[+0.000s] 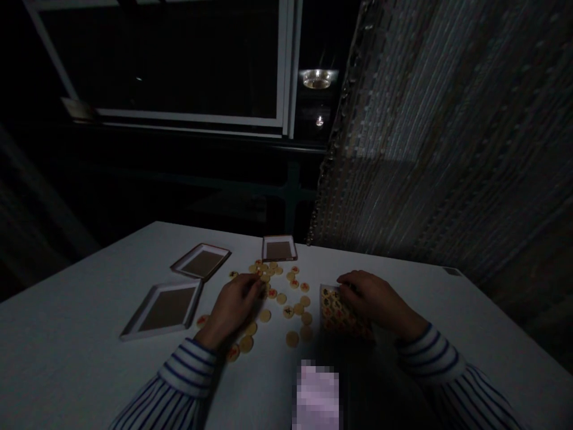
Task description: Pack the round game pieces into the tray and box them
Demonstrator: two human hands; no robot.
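Several round yellow game pieces point(290, 298) with red marks lie scattered on a white table point(89, 322). My left hand point(235, 307) rests among them with its fingers curled over a piece at the pile's left side. My right hand point(373, 298) is closed on the far edge of a small box point(335, 310) that holds rows of the same pieces. Both arms wear striped sleeves.
Three shallow box lids or trays lie on the table: one at the left point(165, 307), one behind it point(201, 261), a smaller one at the back point(279, 247). A patterned curtain point(447, 149) hangs at the right. A dark window point(179, 60) is behind.
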